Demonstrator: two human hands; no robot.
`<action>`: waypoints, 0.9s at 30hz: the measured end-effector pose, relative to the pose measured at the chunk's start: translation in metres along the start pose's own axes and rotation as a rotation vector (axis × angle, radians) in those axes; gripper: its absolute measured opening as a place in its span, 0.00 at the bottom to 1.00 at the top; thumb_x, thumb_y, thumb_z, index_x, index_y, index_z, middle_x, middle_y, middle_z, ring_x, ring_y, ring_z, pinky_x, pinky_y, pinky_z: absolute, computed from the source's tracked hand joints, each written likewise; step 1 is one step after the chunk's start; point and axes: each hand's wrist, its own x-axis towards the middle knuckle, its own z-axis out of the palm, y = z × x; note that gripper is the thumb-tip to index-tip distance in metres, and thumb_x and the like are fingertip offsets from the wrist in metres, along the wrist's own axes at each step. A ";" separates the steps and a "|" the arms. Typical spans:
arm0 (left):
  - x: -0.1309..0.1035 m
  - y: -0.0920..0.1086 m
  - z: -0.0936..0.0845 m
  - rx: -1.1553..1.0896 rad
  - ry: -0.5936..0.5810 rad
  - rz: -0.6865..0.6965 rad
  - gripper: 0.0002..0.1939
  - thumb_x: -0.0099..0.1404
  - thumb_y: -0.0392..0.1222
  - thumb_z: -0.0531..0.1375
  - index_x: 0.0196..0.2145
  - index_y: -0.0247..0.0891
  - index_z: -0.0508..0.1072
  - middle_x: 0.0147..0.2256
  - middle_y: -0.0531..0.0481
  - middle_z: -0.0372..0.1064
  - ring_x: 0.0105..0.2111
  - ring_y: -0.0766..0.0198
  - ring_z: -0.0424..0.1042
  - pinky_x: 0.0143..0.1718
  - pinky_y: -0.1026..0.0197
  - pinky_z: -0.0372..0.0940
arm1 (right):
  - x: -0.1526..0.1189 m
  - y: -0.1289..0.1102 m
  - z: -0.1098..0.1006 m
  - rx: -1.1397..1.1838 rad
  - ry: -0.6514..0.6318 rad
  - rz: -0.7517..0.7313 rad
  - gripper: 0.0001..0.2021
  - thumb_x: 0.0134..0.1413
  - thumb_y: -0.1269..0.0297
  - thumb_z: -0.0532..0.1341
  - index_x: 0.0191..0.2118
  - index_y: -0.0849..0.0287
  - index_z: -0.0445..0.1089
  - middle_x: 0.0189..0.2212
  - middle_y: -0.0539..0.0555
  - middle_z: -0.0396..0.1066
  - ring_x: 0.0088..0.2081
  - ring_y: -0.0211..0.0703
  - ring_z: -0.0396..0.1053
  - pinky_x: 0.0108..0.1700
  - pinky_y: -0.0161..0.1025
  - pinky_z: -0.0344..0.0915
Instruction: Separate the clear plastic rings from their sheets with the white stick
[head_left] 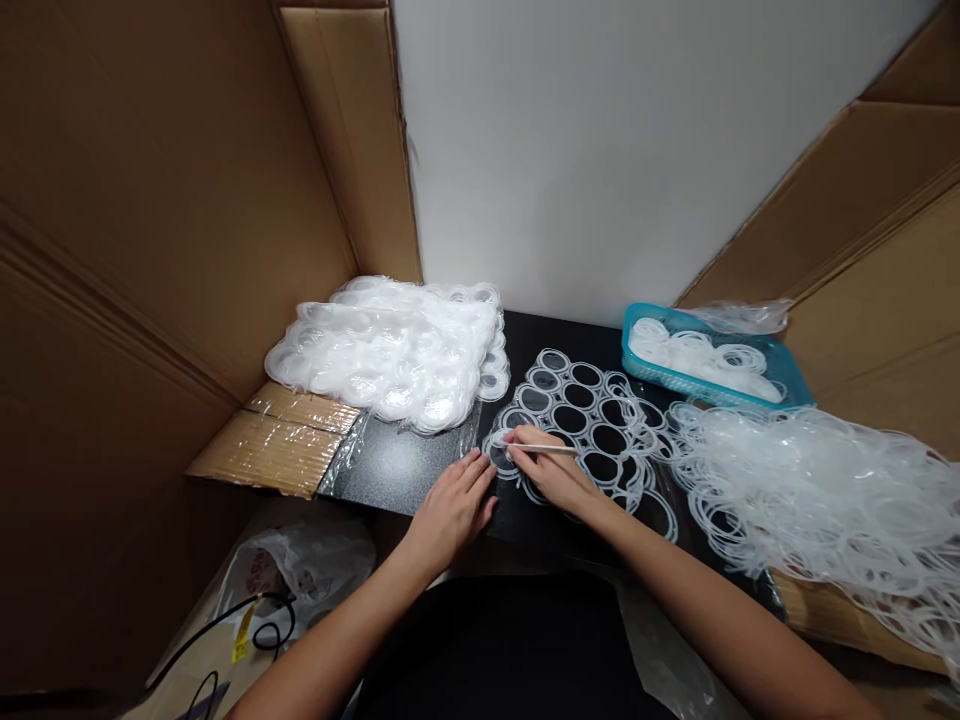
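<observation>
A translucent sheet of joined plastic rings (572,395) lies flat on the black tabletop, its ring openings showing dark. My right hand (551,470) is closed around a thin pale stick (541,449), held much like a pen. Its fingertips are at a ring on the sheet's near left corner; what the tip touches is hidden. Just left of that corner, my left hand (455,500) rests with its fingers stretched out and its fingertips at the sheet's edge. Nothing shows in the left hand.
A thick stack of ring sheets (390,350) stands at the back left. At the right are a blue basket (720,386) with loose discs or rings inside and a heap of ring scrap (817,490). Cardboard panels (150,200) flank the table (397,465). A plastic bag (322,560) lies below left.
</observation>
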 end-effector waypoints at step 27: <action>-0.006 -0.002 0.003 -0.014 -0.006 0.009 0.20 0.72 0.36 0.54 0.60 0.37 0.64 0.61 0.41 0.64 0.63 0.52 0.62 0.61 0.47 0.64 | -0.012 -0.006 0.007 0.036 -0.042 -0.002 0.09 0.66 0.64 0.55 0.33 0.56 0.66 0.48 0.56 0.62 0.53 0.47 0.63 0.58 0.46 0.61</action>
